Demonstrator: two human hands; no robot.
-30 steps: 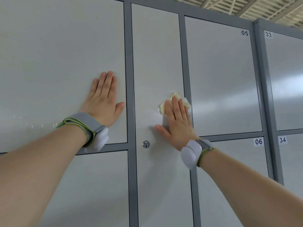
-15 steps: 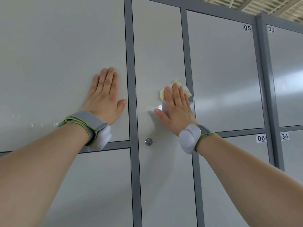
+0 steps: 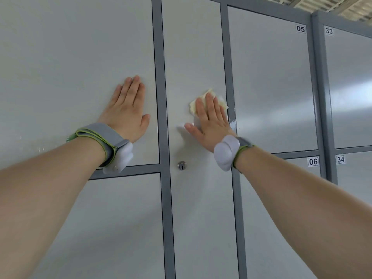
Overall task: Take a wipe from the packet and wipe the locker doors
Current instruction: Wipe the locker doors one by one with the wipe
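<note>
A tall, narrow grey locker door [image 3: 196, 47] fills the middle of the view, with a round keyhole [image 3: 181, 165] low on it. My right hand [image 3: 211, 121] lies flat on this door, its straight fingers pressing a crumpled pale yellow wipe [image 3: 203, 98] against the metal near the door's right edge. Only the wipe's upper part shows above the fingertips. My left hand [image 3: 127, 109] rests flat, fingers straight, on the large upper left door [image 3: 70, 67]. The wipe packet is not in view.
Darker grey frame strips [image 3: 160, 77] separate the doors. To the right are doors numbered 05 [image 3: 269, 77], 06 [image 3: 313, 161], 33 [image 3: 350, 77] and 34 [image 3: 340, 159]. A lower left door [image 3: 112, 228] sits under my left arm. Both wrists wear grey bands.
My right hand has slid the wipe upward on the middle door. The left hand keeps its place on the left door. The view has tilted up slightly.
</note>
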